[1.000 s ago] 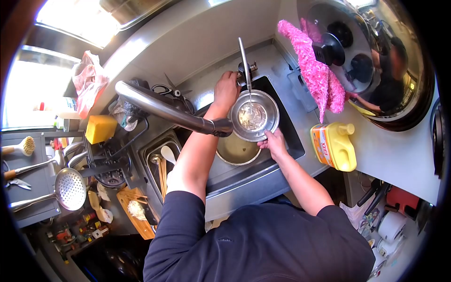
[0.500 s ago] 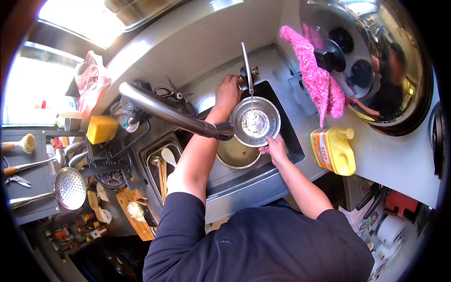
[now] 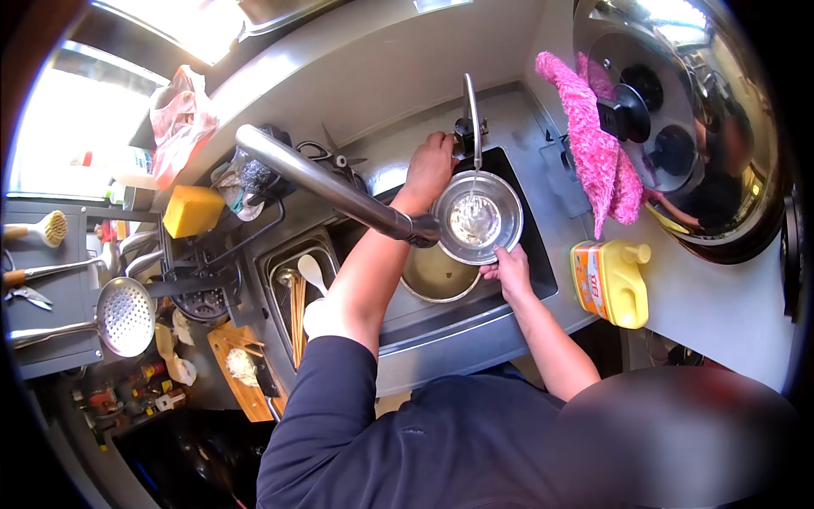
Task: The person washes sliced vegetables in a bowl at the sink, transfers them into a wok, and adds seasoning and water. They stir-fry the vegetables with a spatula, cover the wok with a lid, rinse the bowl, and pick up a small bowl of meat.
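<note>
A thin stream of water falls from the slim curved faucet (image 3: 469, 110) into a shiny metal bowl (image 3: 454, 241). My right hand (image 3: 510, 271) pinches the bowl's near right rim, holding it over the sink. At the base of the faucet, my left hand (image 3: 431, 166) is on the dark tap handle (image 3: 463, 136); its fingertips are partly hidden. Below the held bowl, a larger metal pot (image 3: 434, 284) with cloudy liquid stands in the sink (image 3: 536, 276), partly covered by the bowl.
A thick metal faucet (image 3: 322, 182) arches over my left forearm. Right of the sink stand a yellow jug (image 3: 612, 282) and a large metal lid with a pink cloth (image 3: 585, 136). Chopsticks (image 3: 298, 314) and a white spoon (image 3: 312, 273) lie at the left, near a cutting board (image 3: 242, 390).
The camera view has shifted, so the scene sits slightly farther right. Both hands keep their places, and water still runs into the bowl.
</note>
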`<action>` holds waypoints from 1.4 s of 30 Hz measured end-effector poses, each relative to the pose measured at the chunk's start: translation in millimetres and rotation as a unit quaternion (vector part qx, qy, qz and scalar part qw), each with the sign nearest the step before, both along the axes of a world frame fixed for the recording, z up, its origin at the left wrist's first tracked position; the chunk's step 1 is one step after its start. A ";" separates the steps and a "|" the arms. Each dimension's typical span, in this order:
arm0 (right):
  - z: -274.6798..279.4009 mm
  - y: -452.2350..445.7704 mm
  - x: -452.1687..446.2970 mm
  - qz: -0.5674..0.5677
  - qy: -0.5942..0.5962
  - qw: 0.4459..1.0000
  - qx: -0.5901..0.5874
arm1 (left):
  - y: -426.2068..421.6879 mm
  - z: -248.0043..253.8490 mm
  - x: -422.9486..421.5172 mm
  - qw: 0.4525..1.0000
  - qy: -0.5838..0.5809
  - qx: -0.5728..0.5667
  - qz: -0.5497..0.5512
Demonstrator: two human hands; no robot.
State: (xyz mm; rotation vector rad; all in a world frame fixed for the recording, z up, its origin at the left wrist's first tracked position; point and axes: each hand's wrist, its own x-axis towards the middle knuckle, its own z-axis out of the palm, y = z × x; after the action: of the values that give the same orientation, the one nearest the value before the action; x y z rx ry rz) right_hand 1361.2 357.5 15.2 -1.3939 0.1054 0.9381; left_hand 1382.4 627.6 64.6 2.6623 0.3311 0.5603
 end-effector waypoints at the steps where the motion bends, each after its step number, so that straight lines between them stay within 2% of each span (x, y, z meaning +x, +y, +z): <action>1: 0.5 0.3 -0.4 0.001 -0.002 1.000 0.006 | 0.7 2.0 -1.3 1.000 -0.003 0.013 -0.002; 4: 1.0 0.2 -1.2 0.002 -0.002 1.000 0.005 | 4.1 8.2 -5.5 1.000 0.013 -0.010 -0.014; 10: 7.1 -3.9 0.9 -0.001 -0.012 1.000 0.004 | 6.7 2.7 -0.8 0.999 0.030 0.032 -0.021; 13: 11.5 -6.6 0.3 0.003 -0.019 1.000 0.000 | 9.8 -3.8 -0.1 0.999 -0.019 0.035 -0.023; 19: 18.9 -17.8 -3.8 0.018 -0.029 0.999 -0.006 | 14.3 -0.2 17.0 0.962 0.011 -0.251 0.105; 25: 28.7 -32.2 -10.1 0.038 -0.052 0.998 -0.012 | 8.4 -35.5 6.9 0.926 -0.131 -0.307 0.179; 26: 32.8 -36.1 -11.8 0.045 -0.050 0.998 -0.015 | 0.8 -42.2 -5.1 0.910 -0.138 -0.326 0.216; 27: 36.4 -38.3 -12.0 0.056 -0.050 0.997 -0.014 | -4.8 -47.8 -18.7 0.881 -0.062 -0.384 0.269; 29: 36.4 -44.4 -16.1 0.074 -0.066 0.994 -0.041 | -25.3 -46.7 -67.3 0.879 -0.066 -0.400 0.252; 31: 48.8 -47.7 -21.0 0.089 -0.072 0.992 -0.051 | -52.6 -29.7 -124.9 0.923 -0.050 -0.241 0.296; 33: 63.7 -47.9 -29.2 0.105 -0.096 0.986 -0.081 | -84.3 14.4 -171.5 0.861 -0.094 -0.375 0.330; 35: 61.7 -45.0 -33.9 0.145 -0.108 0.981 -0.069 | -114.2 40.3 -224.4 0.821 -0.077 -0.444 0.352; 37: 77.4 -42.2 -41.6 0.181 -0.131 0.971 -0.087 | -141.8 59.2 -280.8 0.779 -0.127 -0.521 0.325; 42: 95.2 -23.7 -79.2 0.243 -0.138 0.960 -0.034 | -206.0 88.8 -416.0 0.713 -0.176 -0.543 0.407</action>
State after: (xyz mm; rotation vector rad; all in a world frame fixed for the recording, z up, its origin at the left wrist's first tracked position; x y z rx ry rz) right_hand 1281.9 333.8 110.5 -1.6380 -0.4379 1.1346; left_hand 966.3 421.6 153.4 1.1317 1.2663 0.7588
